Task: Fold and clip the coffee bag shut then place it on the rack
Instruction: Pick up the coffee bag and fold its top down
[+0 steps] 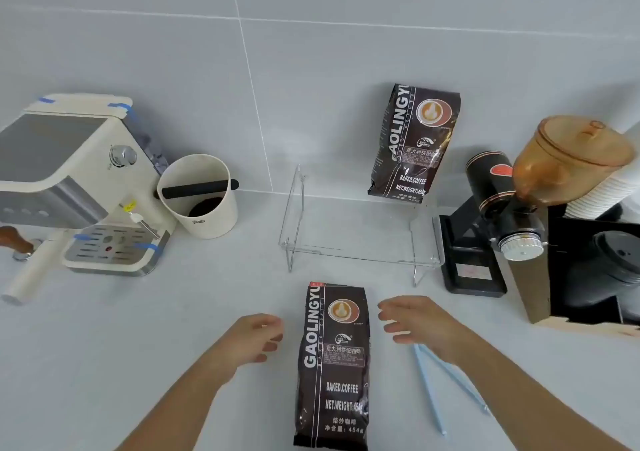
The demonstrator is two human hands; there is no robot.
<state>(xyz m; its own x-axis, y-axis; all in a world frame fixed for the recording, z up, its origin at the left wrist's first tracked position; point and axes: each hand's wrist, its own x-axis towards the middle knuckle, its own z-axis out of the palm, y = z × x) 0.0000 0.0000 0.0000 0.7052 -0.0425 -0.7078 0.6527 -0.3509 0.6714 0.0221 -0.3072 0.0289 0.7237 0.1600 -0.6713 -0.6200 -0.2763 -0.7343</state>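
Head view, looking down at a pale counter (221, 312). Left hand (254, 338) hovers just left of the bag (332, 364), fingers loosely curled, gripping nothing. Right hand (415, 322) hovers just right of the bag's top, fingers spread and pointing inward, also empty. Neither hand touches the bag, as far as the slight blur allows.

Bag lies flat on the counter between the hands, dark brown, label up, top end pointing away toward the rack (356, 239). Its top looks unfolded and bare of any clip.

Clip (433, 391), pale blue and long, lies on the counter right of the bag; it stands open in a narrow V, and the upper end passes under the right wrist.

Rack, clear with thin metal legs, stands beyond the bag near the wall. A second bag (414, 142) of the same print stands at the rack's back right, leaning on the tiled wall (311, 69); whether it rests on the rack or behind it is hard to tell.

Far left: cream espresso machine (72, 180), with a cream knock box (201, 196) just beside it. Right of the rack: black grinder (495, 222) with an amber hopper (571, 159). Beyond it, a stack of white cups (606, 190) over a dark box (588, 270).
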